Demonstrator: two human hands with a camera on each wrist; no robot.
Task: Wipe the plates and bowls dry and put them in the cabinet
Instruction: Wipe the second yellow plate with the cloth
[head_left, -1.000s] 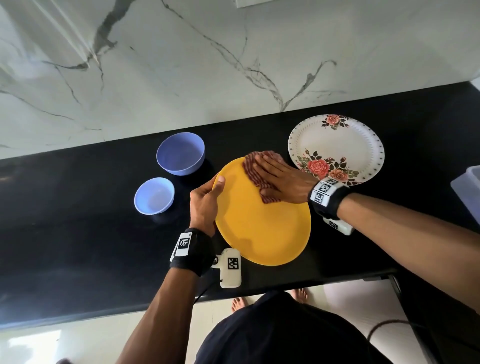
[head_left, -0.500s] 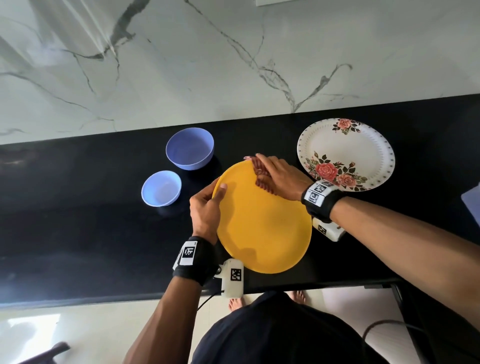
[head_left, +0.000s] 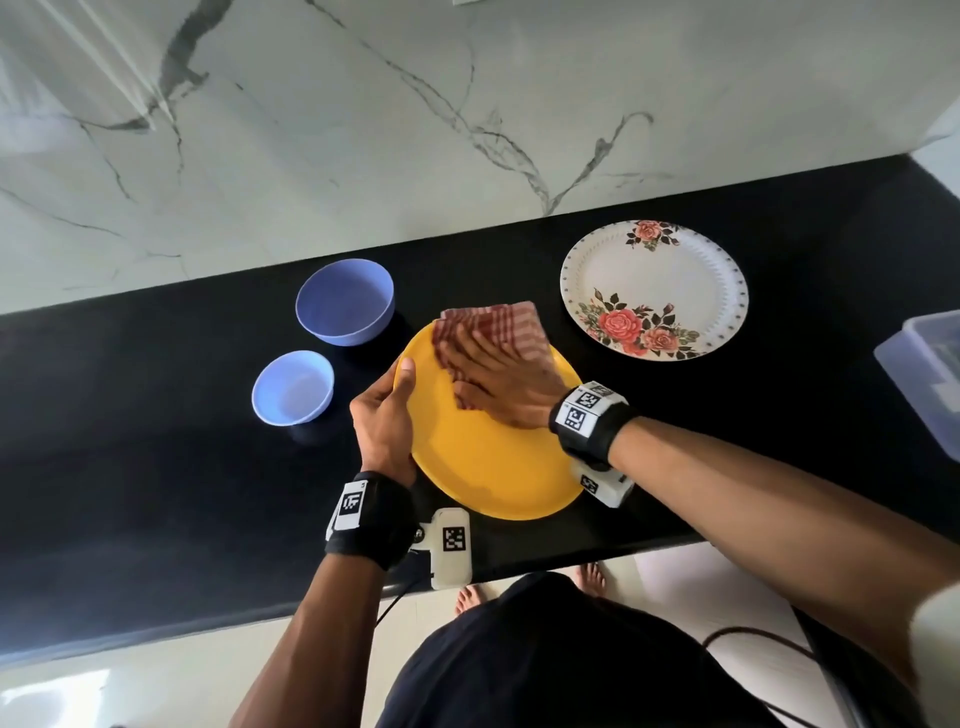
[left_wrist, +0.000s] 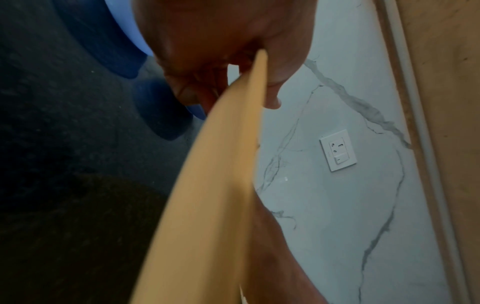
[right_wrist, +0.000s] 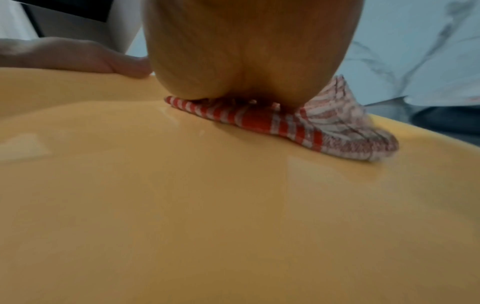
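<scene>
Mostly hidden — cloth (head_left: 493, 332) under rt hand (head_left: 498, 387).

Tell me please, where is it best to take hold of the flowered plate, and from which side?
Probably by its rim. The flowered plate lies flat on the black counter, so only the edge gives fingers something to pinch. Come from the near right side: that edge is free, while the right hand and cloth work on the yellow plate to its left.

head: overhead, down | wrists: close, forward | shared: yellow plate (head_left: 498, 457)
</scene>
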